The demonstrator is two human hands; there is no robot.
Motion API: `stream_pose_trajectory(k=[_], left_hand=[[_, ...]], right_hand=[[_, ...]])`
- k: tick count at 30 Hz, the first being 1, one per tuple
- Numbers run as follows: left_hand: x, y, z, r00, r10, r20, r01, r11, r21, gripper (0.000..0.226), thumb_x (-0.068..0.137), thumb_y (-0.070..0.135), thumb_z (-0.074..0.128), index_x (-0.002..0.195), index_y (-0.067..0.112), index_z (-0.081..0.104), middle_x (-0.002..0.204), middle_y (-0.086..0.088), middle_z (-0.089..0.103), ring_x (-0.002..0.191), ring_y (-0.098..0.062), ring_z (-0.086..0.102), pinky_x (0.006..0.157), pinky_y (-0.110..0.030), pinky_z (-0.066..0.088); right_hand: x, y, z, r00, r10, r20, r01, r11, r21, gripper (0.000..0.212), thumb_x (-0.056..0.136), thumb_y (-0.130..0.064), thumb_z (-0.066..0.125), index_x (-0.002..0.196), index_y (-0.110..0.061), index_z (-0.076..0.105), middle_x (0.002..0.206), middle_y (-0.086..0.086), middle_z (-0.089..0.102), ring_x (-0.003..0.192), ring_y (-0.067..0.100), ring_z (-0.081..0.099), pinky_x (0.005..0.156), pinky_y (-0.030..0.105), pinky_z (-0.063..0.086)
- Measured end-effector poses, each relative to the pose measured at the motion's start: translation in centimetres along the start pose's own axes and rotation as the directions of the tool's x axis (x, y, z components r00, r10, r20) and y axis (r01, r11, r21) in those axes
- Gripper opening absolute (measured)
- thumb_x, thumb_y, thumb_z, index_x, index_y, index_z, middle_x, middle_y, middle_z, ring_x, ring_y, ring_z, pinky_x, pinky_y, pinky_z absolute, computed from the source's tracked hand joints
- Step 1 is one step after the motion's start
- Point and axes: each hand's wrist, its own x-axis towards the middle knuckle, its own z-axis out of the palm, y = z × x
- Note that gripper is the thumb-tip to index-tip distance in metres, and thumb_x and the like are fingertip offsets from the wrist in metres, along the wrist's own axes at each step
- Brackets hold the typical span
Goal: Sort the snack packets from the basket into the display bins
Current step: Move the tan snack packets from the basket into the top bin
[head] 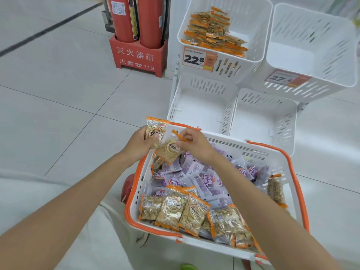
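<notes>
Orange-edged packets point(172, 210): likely light, crinkly, slippery; best pinched at sealed edges; left hand point(139, 142) grips first packet point(155, 129); right hand point(192, 143), just beside, pinches second packet point(169, 152).

Upper packet point(156, 123) at the left fingers point(142, 134) and lower packet point(169, 152) at the right fingers point(185, 137) were clear with orange edges and round dark-lettered logos. Below the fingers, basket point(134, 191) was white with orange rim, holding purple packets point(202, 182) and more orange-edged packets point(175, 209). Beyond the fingers, bins point(202, 106) were white and slotted, price tag point(198, 59) orange-white with black digits, extinguishers point(134, 18) red.
</notes>
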Motion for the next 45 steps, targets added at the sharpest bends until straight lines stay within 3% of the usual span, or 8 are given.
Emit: stream_pose_trajectory(k=[7,11,15,21,29,33,40,45], left_hand=[[-0.2,-0.4,2.3,0.977,-0.076,0.198,0.091,0.994,-0.066,0.041,0.089,0.019,0.072,0.126,0.016,0.055,0.113,-0.004,0.071,0.100,-0.018,0.070,0.079,-0.028,0.057],[-0.2,-0.9,1.4,0.981,-0.094,0.169,0.112,0.989,-0.098,0.038,0.091,0.021,0.069,0.126,0.017,0.055,0.111,-0.001,0.071,0.097,-0.013,0.070,0.078,-0.022,0.055],[-0.6,-1.1,1.8,0.973,-0.101,0.209,0.124,0.988,-0.095,0.033,0.093,0.022,0.067,0.124,0.019,0.055,0.109,0.000,0.071,0.095,-0.014,0.071,0.071,-0.022,0.055],[-0.6,-1.1,1.7,0.979,-0.103,0.176,0.120,0.989,-0.089,0.025,0.093,0.024,0.066,0.114,0.027,0.052,0.109,0.000,0.069,0.091,-0.015,0.071,0.070,-0.030,0.060],[0.7,2.2,3.9,0.958,-0.041,0.283,0.053,0.998,-0.034,0.048,0.088,0.047,0.066,0.126,0.021,0.050,0.106,0.003,0.070,0.093,-0.009,0.070,0.079,-0.028,0.056],[2.7,5.2,4.6,0.937,-0.044,0.348,0.003,0.993,0.116,0.113,0.047,0.064,0.092,0.141,0.028,0.040,0.133,0.001,0.059,0.120,-0.017,0.060,0.099,-0.042,0.051],[7.0,12.0,6.8,0.836,0.116,0.537,-0.198,0.975,0.098,0.066,0.083,0.025,0.080,0.137,0.022,0.042,0.111,-0.001,0.065,0.092,-0.011,0.067,0.077,-0.030,0.057],[10.9,17.2,7.5,0.789,0.191,0.584,-0.377,0.901,0.213,0.074,0.073,0.046,0.080,0.132,0.033,0.038,0.106,-0.004,0.064,0.083,-0.013,0.065,0.063,-0.033,0.058]], right_hand=[[-1.2,-0.4,-0.8,0.997,0.078,0.014,-0.079,0.979,0.189,0.036,0.087,-0.002,0.069,0.118,-0.010,0.052,0.118,0.015,0.058,0.080,0.014,0.063,0.071,0.023,0.055],[-3.9,2.5,-0.4,0.927,0.227,0.300,-0.114,0.929,-0.352,0.060,0.087,-0.036,0.071,0.140,-0.019,0.047,0.140,0.001,0.044,0.129,0.020,0.045,0.101,0.030,0.039],[-5.8,5.4,2.6,0.854,0.262,0.450,0.002,0.862,-0.506,0.037,0.085,-0.038,0.073,0.111,-0.012,0.069,0.132,0.013,0.052,0.124,0.031,0.046,0.110,0.047,0.035],[-4.8,3.7,-0.8,0.974,0.087,0.208,-0.067,0.992,-0.103,0.007,0.092,-0.015,0.067,0.090,-0.012,0.060,0.078,-0.001,0.059,0.068,0.007,0.056,0.068,0.029,0.047],[-1.9,-1.8,-4.6,0.999,0.014,-0.041,-0.011,0.997,0.074,0.008,0.092,-0.007,0.065,0.092,-0.004,0.057,0.082,0.002,0.057,0.065,0.009,0.060,0.063,0.025,0.057],[-1.2,-4.7,-6.8,0.991,0.042,-0.123,-0.026,0.991,0.131,0.043,0.091,-0.012,0.067,0.127,-0.010,0.044,0.112,0.004,0.053,0.068,0.012,0.065,0.069,0.030,0.058],[0.5,-9.1,-13.0,0.992,-0.035,-0.122,0.036,0.999,0.012,0.030,0.089,-0.005,0.068,0.118,-0.009,0.061,0.114,0.020,0.063,0.085,0.022,0.066,0.072,0.028,0.059],[2.2,-12.8,-17.8,0.992,-0.063,-0.108,0.055,0.995,-0.078,0.029,0.085,-0.005,0.072,0.110,-0.013,0.060,0.103,0.008,0.059,0.079,0.015,0.063,0.062,0.024,0.055]])
